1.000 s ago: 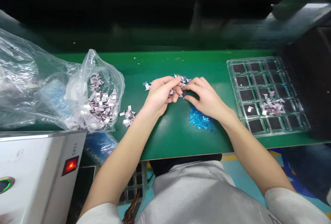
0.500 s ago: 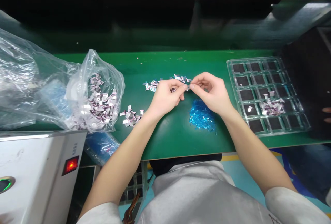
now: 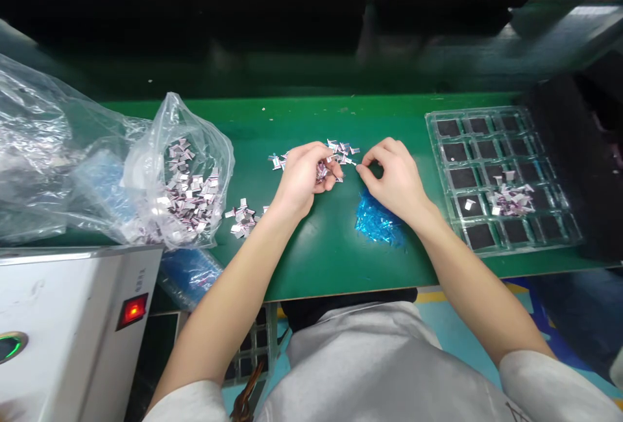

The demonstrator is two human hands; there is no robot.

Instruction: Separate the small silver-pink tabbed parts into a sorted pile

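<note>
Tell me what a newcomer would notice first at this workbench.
Probably the pile of shiny blue film strips on the green tabletop, on the near side of the person's right hand. The glowing red rocker switch on the white machine housing at lower left would likely come next, then the clear plastic bag behind it, with many small tabbed pieces showing.

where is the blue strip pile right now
In the head view, the blue strip pile lies on the green table, on the near side of the right hand, left of the clear tray.
</note>
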